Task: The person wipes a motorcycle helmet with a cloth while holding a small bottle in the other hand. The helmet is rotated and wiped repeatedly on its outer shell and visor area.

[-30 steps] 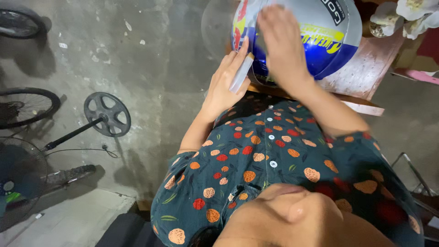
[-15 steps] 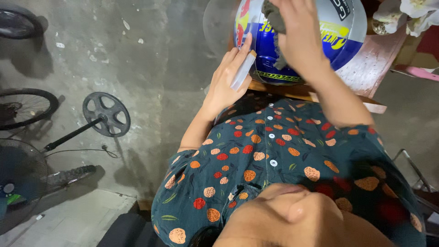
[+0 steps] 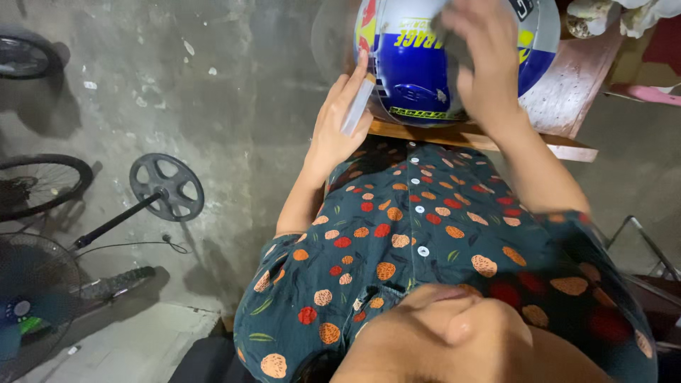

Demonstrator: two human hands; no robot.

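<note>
A blue and silver helmet [image 3: 415, 71] with yellow and red markings sits on a wooden table [image 3: 567, 99] at the top of the view. My left hand [image 3: 340, 124] rests against the helmet's left side and holds a slim pale stick-shaped thing [image 3: 357, 106] between fingers and palm. My right hand [image 3: 482, 60] lies on the helmet's shell, pressing a dark grey cloth [image 3: 447, 35] against it. The cloth is mostly hidden under the hand.
White flowers [image 3: 631, 14] stand at the table's far right corner. On the concrete floor to the left are bicycle wheels [image 3: 39, 181], a spoked metal disc on a bar [image 3: 167, 186] and a standing fan [image 3: 32, 298]. A metal frame [image 3: 645, 245] shows at right.
My right hand with the cloth has moved up and to the right across the helmet. The left hand has stayed against the helmet's side with the stick.
</note>
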